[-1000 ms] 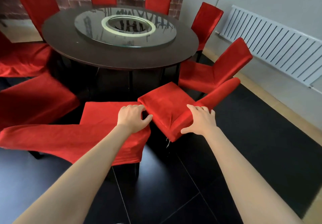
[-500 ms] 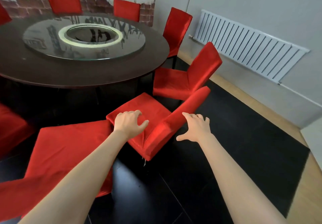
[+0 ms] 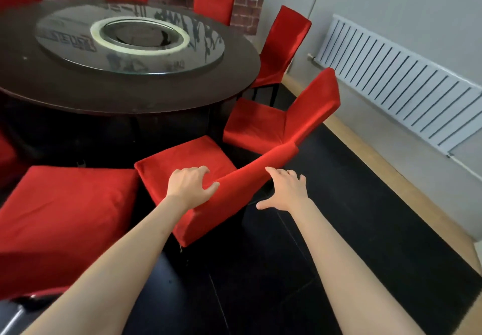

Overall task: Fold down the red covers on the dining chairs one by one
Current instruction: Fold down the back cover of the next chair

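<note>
Head cam, looking down at near-right edge of a big round dark table (image 3: 130, 94) w/ glass turntable (image 3: 130, 45) on top, pale ring in its centre; glass reflects dark lettering.

Chair being worked (image 3: 187, 167): centre frame, red cover (image 3: 234, 196) over seat + backrest. Backrest runs diagonally from near-left to far-right; its far tip sits against the next chair. Cover hangs down the near corner of the seat, loose thread at the hem.

Left hand (image 3: 189, 187): on the seat/backrest junction, fingers curled over the red fabric, thumb pressing the backrest edge, so grasping the cover. Right hand (image 3: 284, 191): fingers spread and relaxed, fingertips at the backrest's outer face; contact vs just off, can't tell. Not holding anything.

Near-left: another red-covered chair (image 3: 65, 220), seat just beside the worked one, touching or nearly. Far-right: next chair (image 3: 281, 123) w/ backrest up, tilted back. Beyond it another upright chair (image 3: 284, 45) at the table's right edge. Two more red backrests (image 3: 214, 3) behind the table on the far side; red edges at far-left of frame too.

Room: floor black, glossy tile (image 3: 260, 282) w/ thin seams; light wood strip (image 3: 391, 186) along the right wall. White slatted radiator (image 3: 401, 81) on grey wall, right. Far wall: brick-pattern mural (image 3: 247, 6) w/ white top band, some text, illegible. Something shiny, chrome-ish, at bottom-left corner, can't ID.
</note>
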